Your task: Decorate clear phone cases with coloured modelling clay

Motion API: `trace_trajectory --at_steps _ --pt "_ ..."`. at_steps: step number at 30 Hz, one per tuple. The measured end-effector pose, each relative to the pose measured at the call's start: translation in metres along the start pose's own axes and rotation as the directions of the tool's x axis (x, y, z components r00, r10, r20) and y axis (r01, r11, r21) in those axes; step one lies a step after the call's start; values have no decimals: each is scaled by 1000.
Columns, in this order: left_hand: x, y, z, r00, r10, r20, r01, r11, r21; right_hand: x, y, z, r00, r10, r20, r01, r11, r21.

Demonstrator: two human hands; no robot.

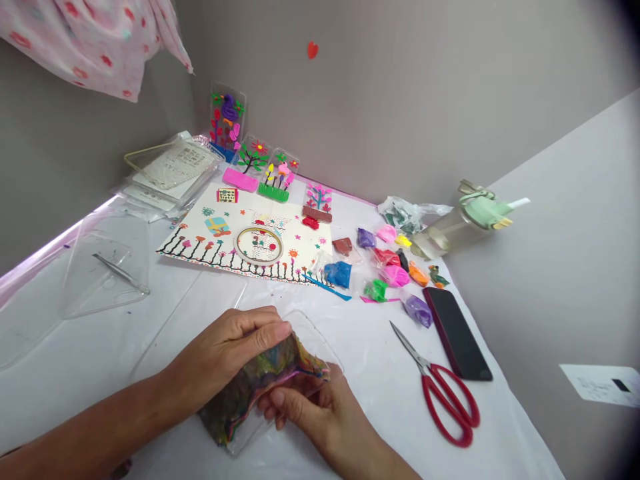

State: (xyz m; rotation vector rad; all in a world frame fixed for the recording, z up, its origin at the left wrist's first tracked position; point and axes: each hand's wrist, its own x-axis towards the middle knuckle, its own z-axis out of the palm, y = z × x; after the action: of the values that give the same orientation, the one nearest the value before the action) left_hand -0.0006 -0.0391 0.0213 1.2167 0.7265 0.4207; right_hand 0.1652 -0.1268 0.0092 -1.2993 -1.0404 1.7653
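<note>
A crumpled, colour-stained cloth is draped over a clear plastic panel, which looks like a phone case. My left hand lies over the cloth from above, its fingers bent together and the thumb pressing it against the panel. From the lower right, my right hand grips the panel, its thumb and curled fingertips beside the cloth's folded edge. Cloth covers much of the panel's surface. Red-handled scissors lie to the right of my right hand.
A phone, wrapped clay lumps and a bottle stand or lie on the right. Behind my hands, a tape roll rests on a decorated sheet. Clay-decorated cases line the wall. Tweezers lie left on clear plastic.
</note>
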Motion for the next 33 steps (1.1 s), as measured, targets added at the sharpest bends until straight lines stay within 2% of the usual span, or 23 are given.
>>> trace_trajectory --at_steps 3,6,13,17,20,23,29,33 --pt "-1 -4 3 988 -101 120 123 974 -189 0 0 1 1000 4 26 -4 1000 3" --pt "-3 -5 8 978 -151 146 180 959 -219 -1 -1 3 998 -16 55 16 1000 -9" --pt "-6 2 10 994 -98 55 102 993 -65 0 -1 6 997 -4 72 4 1000 10" --pt "-4 0 6 999 44 -29 -39 988 151 0 1 5 997 30 65 -30 1000 2" --pt "-3 -1 3 992 118 -39 -103 958 269 0 3 4 997 29 69 -28 1000 -11" --pt "-3 -1 3 991 130 -31 -115 950 290 -1 2 4 997 34 67 -32 999 -25" --pt "-1 0 6 997 32 -74 -25 995 99 -1 -2 6 998 15 68 -16 1000 10" --pt "-3 -3 9 997 -77 23 79 993 -90 -1 -2 5 997 -8 72 5 999 42"
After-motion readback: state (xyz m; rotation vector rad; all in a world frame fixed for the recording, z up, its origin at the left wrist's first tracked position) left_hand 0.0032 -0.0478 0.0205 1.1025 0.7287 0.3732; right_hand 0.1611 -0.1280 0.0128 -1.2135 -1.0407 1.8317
